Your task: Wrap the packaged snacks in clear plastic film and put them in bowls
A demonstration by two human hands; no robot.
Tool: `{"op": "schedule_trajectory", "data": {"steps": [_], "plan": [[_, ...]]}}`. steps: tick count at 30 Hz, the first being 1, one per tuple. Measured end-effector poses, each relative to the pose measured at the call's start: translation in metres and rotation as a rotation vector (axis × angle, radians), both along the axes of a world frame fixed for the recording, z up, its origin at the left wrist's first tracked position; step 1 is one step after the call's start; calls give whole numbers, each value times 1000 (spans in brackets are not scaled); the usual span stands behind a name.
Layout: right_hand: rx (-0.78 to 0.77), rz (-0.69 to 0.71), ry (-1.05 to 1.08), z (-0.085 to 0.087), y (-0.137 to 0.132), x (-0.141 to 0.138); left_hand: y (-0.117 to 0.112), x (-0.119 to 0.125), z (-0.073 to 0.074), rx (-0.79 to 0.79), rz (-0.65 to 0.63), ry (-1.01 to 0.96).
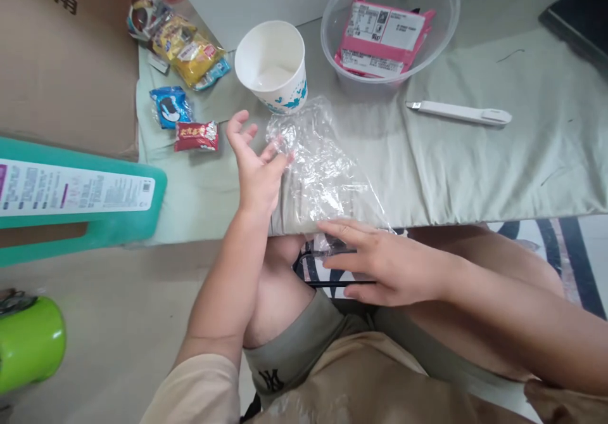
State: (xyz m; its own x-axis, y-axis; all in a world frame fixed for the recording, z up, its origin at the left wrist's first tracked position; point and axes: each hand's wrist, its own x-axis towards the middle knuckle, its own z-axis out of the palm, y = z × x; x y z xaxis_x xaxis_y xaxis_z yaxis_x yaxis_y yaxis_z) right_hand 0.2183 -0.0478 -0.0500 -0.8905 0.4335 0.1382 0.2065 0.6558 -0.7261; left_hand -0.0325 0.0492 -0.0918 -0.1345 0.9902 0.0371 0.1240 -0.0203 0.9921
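A crumpled clear plastic bag lies on the pale green cloth, reaching over the front edge. My left hand rests at the bag's far left corner, fingers spread and touching the film. My right hand lies flat at the bag's near end by the cloth's edge, fingers stretched out and pressing on the plastic. A white paper cup with blue print stands just beyond the bag.
A clear bowl holds pink packets. A white slim tool lies to the right. Snack packets and small wrapped sweets sit at the left. A cardboard box, teal stool and green cup stand left.
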Motion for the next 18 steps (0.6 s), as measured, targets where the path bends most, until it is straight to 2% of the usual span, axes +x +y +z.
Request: {"op": "schedule_trajectory", "data": {"steps": [2, 4, 5, 7, 9, 10, 12, 15, 18], "plan": [[-155, 44, 164, 6, 3, 1, 2, 0, -6, -17, 14, -40], [-233, -40, 300, 9, 10, 5, 4, 1, -10, -51, 5, -72], [-227, -155, 335, 8, 14, 8, 5, 2, -11, -68, -6, -89], [-156, -500, 324, 0, 24, 14, 6, 6, -10, -99, -36, -131], [-105, -840, 279, -16, 36, 21, 6, 11, -6, -119, -87, -173], [-118, -928, 297, -25, 43, 23, 5, 14, -4, -124, -123, -191], [-193, -966, 388, -44, 56, 26, 3, 20, -1, -134, -213, -221], [-317, -905, 485, -63, 71, 24, 2, 28, 1, -160, -325, -250], [-396, -884, 516, -70, 77, 18, 3, 30, -1, -165, -312, -249]]}}
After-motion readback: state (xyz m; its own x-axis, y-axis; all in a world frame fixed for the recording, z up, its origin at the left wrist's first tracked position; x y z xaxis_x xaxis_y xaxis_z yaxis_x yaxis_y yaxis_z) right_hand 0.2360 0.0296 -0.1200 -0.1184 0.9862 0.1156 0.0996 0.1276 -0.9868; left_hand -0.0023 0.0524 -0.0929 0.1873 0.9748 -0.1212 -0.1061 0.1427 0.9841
